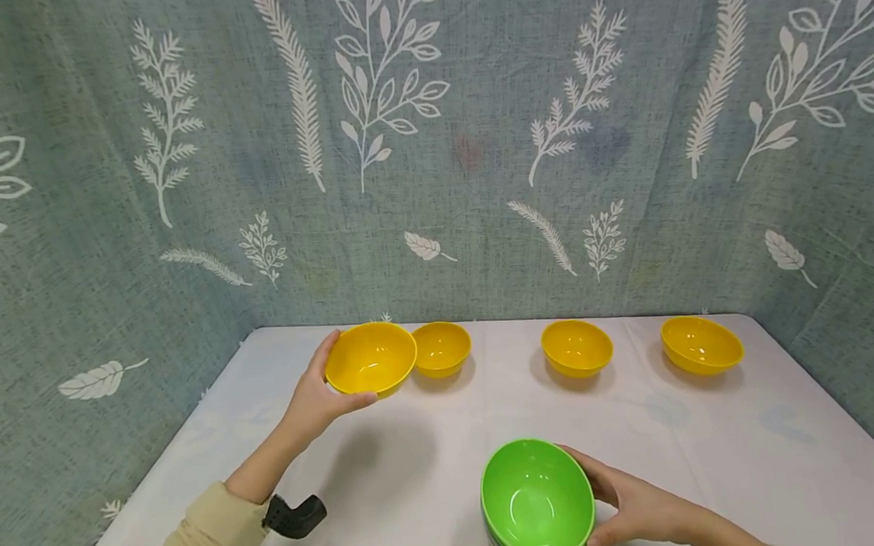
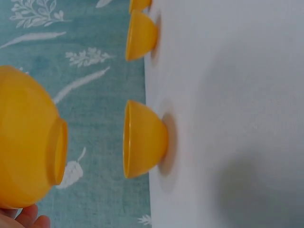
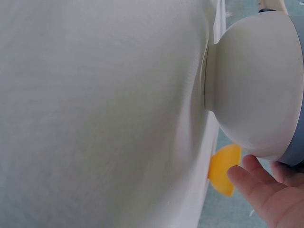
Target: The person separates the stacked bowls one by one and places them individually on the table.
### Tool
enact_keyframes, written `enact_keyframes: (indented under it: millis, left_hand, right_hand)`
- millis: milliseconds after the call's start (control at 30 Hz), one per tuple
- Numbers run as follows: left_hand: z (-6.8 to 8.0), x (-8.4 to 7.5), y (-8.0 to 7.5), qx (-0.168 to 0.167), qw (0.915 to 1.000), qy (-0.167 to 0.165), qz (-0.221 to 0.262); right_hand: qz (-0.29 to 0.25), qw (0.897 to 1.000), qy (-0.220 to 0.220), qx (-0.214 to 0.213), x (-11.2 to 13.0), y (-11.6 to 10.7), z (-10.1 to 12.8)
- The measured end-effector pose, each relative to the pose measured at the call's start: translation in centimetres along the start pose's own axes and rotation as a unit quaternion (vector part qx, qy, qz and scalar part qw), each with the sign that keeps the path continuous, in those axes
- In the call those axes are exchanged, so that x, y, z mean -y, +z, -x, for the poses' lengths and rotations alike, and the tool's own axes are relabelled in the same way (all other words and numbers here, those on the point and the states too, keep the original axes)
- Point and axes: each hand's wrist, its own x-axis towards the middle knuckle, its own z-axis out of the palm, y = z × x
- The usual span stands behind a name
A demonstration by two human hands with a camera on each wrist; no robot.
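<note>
Left hand grips the glossy yellow plastic bowl by its rim – tilted, it could slip – while right hand cups, at 3 o'clock, the stacked green plastic bowls.

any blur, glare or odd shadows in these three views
Head view: sharp, even light, soft shadows under each yellow bowl, slight wide-angle bend at the edges. Left wrist view: the held yellow bowl is soft-focused. Right wrist view: the white bowl and fingers are blurred, the tablecloth washed out.

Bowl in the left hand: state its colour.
Yellow: the bowl that the left hand holds, clearest in the head view.
</note>
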Motion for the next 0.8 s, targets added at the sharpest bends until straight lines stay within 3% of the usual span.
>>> enact_keyframes:
  millis: [233, 600, 800]
  left_hand:
    - [-0.9, 0.4, -0.2, -0.007, 0.9996, -0.028, 0.008]
    - [-2.3, 1.6, -0.5, -0.025, 0.9985, -0.049, 0.003]
    - [-2.9, 2.5, -1.0, -0.039, 0.9978, -0.054, 0.001]
  right_hand:
    - [0.000, 1.000, 0.000, 0.003, -0.1, -0.1, 0.0]
    - [0.002, 1.000, -0.004, 0.002, 0.0, -0.1, 0.1]
    - [-0.001, 1.000, 0.014, 0.000, 0.1, -0.1, 0.0]
